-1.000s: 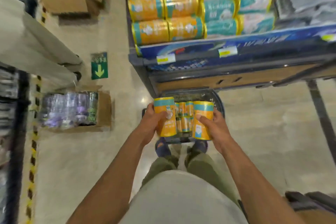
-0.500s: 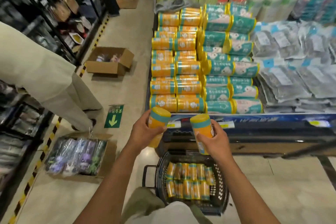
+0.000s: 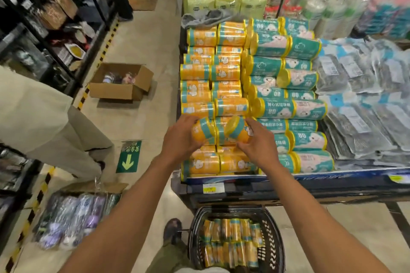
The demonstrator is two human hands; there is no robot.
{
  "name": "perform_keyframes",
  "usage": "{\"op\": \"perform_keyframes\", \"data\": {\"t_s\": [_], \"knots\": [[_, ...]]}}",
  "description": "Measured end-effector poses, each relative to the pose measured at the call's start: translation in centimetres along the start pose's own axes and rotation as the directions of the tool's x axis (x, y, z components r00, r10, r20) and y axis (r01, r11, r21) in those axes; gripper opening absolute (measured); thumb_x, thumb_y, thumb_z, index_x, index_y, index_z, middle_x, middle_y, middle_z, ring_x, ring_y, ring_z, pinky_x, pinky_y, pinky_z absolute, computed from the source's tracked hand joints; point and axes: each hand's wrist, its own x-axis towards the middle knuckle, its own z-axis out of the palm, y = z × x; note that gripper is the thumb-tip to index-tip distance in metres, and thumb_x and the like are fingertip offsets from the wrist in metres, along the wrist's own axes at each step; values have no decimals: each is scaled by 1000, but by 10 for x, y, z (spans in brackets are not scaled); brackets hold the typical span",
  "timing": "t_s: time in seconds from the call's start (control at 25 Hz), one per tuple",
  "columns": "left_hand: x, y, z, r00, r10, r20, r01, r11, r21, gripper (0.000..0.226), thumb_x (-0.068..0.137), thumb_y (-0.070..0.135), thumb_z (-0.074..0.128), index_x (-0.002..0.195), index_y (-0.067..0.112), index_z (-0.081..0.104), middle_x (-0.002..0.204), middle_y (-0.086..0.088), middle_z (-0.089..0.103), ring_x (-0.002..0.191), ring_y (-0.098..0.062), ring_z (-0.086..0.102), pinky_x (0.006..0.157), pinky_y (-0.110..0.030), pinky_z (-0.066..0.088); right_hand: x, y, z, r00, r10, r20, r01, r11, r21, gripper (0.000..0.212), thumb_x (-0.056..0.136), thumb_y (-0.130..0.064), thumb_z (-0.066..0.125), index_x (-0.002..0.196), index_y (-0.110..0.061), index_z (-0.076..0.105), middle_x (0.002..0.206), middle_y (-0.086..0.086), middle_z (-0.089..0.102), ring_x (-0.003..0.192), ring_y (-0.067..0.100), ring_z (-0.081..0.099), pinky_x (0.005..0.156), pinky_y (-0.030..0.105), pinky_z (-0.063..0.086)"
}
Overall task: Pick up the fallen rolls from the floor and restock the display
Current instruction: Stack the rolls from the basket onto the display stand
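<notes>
Currently both hands are up at the display shelf (image 3: 310, 178), each holding one roll. The left hand (image 3: 179, 137) has its fingers curled round the left orange roll (image 3: 203, 132), and the right hand (image 3: 257, 142) is clamped on the right orange roll (image 3: 236, 131). Both rolls tilt just over the front rows of the stacked orange rolls (image 3: 210, 73), possibly touching them; blur hides it. Teal rolls (image 3: 286, 108) lie beside that stack. Below, a black basket (image 3: 275, 239) holds more rolls (image 3: 230, 241).
</notes>
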Motion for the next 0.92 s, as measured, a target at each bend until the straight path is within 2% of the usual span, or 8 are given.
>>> {"op": "perform_keyframes", "data": {"t_s": [0.12, 0.24, 0.36, 0.52, 0.76, 0.84, 0.92], "knots": [[47, -20, 15, 994, 97, 49, -103, 985, 141, 76, 72, 47, 88, 137, 24, 57, 130, 0, 59, 110, -26, 63, 88, -39, 52, 48, 15, 20, 995, -91, 43, 97, 977, -189, 72, 75, -47, 85, 139, -28, 56, 133, -2, 66, 122, 26, 59, 102, 47, 46], [74, -29, 27, 982, 144, 119, -168, 960, 225, 76, 72, 32, 86, 141, 20, 56, 133, -3, 59, 113, -30, 61, 91, -42, 48, 82, 23, 40, 985, -129, 112, 158, 940, -302, 76, 74, -39, 88, 141, -24, 56, 139, 0, 62, 130, 27, 54, 111, 53, 38], [80, -31, 39, 975, 161, 155, -199, 943, 268, 78, 74, 32, 85, 144, 22, 52, 138, 0, 58, 122, -27, 56, 101, -43, 42, 96, 27, 54, 971, -155, 183, 215, 899, -381, 78, 70, -31, 90, 140, -24, 56, 138, 1, 61, 130, 29, 52, 113, 56, 35], [81, -34, 48, 973, 190, 131, -223, 920, 322, 80, 77, 36, 85, 147, 23, 49, 141, 0, 58, 128, -26, 55, 106, -45, 38, 100, 38, 67, 962, -200, 189, 257, 897, -360, 81, 69, -19, 88, 143, -21, 55, 143, 8, 55, 134, 35, 45, 117, 57, 27], [83, -39, 58, 962, 234, 140, -269, 893, 360, 78, 84, 43, 77, 151, 21, 43, 145, 0, 56, 130, -26, 52, 107, -46, 38, 107, 45, 59, 946, -222, 236, 290, 904, -314, 84, 76, -26, 87, 149, -18, 48, 144, 12, 50, 137, 37, 43, 118, 52, 25], [84, -37, 56, 952, 229, 202, -292, 875, 385, 79, 88, 45, 73, 154, 21, 37, 150, -1, 50, 135, -26, 47, 113, -47, 33, 88, 41, 57, 967, -168, 191, 223, 920, -321, 83, 83, -28, 81, 154, -16, 39, 154, 12, 41, 146, 35, 34, 123, 50, 22], [78, -33, 53, 951, 188, 246, -274, 881, 386, 81, 90, 41, 69, 157, 20, 29, 157, -2, 40, 145, -26, 37, 122, -53, 21, 52, 37, 51, 987, -127, 99, 151, 943, -298, 76, 89, -31, 75, 154, -15, 38, 158, 11, 37, 149, 32, 30, 124, 48, 24]]}}
